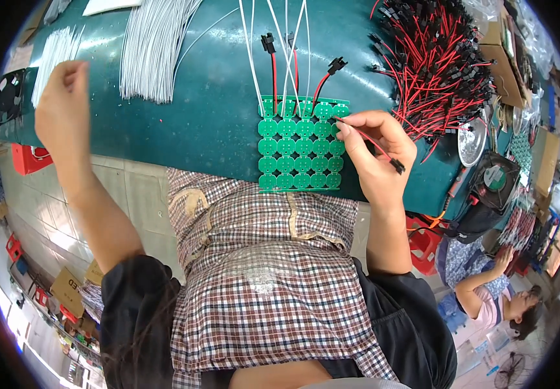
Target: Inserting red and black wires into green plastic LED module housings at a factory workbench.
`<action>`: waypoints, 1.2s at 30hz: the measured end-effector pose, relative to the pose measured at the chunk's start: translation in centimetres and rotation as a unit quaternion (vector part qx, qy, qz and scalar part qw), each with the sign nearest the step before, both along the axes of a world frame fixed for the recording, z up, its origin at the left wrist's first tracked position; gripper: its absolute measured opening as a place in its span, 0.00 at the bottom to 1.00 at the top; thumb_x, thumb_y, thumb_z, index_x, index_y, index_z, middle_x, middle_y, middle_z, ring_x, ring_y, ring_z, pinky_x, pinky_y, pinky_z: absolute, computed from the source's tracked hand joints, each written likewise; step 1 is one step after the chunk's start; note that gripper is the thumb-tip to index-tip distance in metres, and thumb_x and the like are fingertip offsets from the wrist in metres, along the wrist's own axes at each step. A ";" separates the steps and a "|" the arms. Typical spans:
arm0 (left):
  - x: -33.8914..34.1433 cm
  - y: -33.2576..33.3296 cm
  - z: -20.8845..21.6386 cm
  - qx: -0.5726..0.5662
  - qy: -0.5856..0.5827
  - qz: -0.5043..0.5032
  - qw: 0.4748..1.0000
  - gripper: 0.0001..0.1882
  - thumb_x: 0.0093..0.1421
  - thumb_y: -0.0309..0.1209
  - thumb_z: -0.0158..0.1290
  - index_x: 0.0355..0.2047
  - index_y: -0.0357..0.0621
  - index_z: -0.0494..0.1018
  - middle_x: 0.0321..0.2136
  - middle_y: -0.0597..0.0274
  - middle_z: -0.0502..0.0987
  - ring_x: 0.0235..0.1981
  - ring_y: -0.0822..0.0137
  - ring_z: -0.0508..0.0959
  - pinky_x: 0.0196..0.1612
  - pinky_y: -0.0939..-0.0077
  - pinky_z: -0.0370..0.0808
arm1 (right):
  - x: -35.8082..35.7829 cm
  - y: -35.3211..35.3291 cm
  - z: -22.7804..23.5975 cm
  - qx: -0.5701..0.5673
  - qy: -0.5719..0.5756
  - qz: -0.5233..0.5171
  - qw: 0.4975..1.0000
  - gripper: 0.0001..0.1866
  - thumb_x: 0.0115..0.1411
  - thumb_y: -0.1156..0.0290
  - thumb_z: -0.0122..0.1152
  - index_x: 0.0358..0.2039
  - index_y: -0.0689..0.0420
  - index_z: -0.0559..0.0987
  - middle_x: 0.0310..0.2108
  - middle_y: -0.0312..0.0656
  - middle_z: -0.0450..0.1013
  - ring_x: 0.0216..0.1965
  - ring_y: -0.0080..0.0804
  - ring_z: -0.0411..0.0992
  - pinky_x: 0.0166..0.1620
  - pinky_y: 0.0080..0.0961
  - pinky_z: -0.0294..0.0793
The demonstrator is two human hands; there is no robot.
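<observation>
A green panel of round circuit boards [285, 144] lies at the table's front edge, partly overhanging it. My right hand [383, 152] is at its right side, thumb and forefinger pinching a red-and-black connector lead [372, 141]. The lead's wire end is at the upper right boards, and its black plug [397, 166] hangs over my palm. Along the panel's top row stand several white wires [252, 61] and red leads with black plugs [267, 43]. My left hand [66, 97] is raised at the far left with curled fingers, beside a bundle of thin white wires [56, 55]; its fingertips are hidden.
A larger white wire bundle [153, 52] lies on the green table [212, 123]. Red-and-black leads are heaped [432, 65] at the right, near a metal dish [472, 142], a soldering iron [455, 185] and a black fan [492, 178]. Another person [487, 298] sits at the lower right.
</observation>
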State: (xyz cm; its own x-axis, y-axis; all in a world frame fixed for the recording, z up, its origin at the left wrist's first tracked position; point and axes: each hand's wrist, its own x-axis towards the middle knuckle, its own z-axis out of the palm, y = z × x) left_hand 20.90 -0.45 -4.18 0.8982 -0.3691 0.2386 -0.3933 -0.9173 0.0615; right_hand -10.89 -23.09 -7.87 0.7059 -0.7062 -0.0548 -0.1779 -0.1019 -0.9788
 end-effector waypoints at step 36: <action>-0.2 0.3 -1.4 -0.208 0.347 -0.035 0.914 0.15 0.62 0.40 0.60 0.37 0.39 0.78 0.27 0.74 0.76 0.26 0.83 0.70 0.27 0.85 0.65 | 0.4 1.0 -0.4 -0.005 0.004 -0.035 0.999 0.04 0.57 0.84 0.65 0.34 0.66 0.80 0.31 0.36 0.79 0.30 0.15 0.75 0.36 0.14 0.75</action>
